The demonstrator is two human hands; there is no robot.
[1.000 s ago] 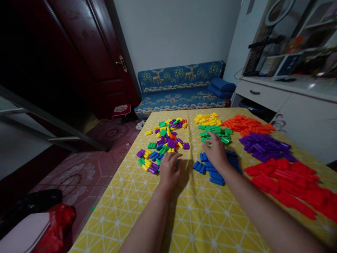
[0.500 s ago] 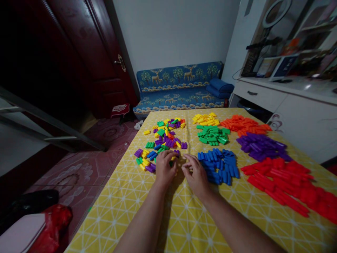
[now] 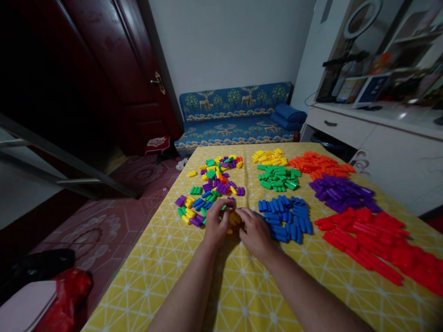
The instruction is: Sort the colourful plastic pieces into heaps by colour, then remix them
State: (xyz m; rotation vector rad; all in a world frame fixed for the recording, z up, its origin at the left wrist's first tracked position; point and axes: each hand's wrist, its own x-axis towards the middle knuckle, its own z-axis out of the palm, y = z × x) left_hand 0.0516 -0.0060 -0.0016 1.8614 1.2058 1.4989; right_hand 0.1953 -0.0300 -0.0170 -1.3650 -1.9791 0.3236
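Note:
My left hand (image 3: 216, 225) and my right hand (image 3: 255, 231) meet at the near edge of a mixed heap of small plastic blocks (image 3: 212, 186) on a yellow patterned tablecloth (image 3: 242, 286). Both hands are closed around a small yellow block (image 3: 235, 218) held between their fingertips. To the right lie sorted heaps: blue blocks (image 3: 287, 217) right beside my right hand, green blocks (image 3: 279, 177), yellow blocks (image 3: 269, 157), orange blocks (image 3: 320, 165), purple blocks (image 3: 341, 192) and red blocks (image 3: 374, 240).
A blue patterned sofa (image 3: 238, 115) stands beyond the table's far end. White cabinets (image 3: 391, 152) run along the right. A dark red door (image 3: 131, 78) and a tiled floor (image 3: 114, 221) are on the left, with a red bag (image 3: 65, 299) near the table's corner.
My right hand left the green heap, came back across the blue heap and joined my left hand. Both now pinch a yellow block together.

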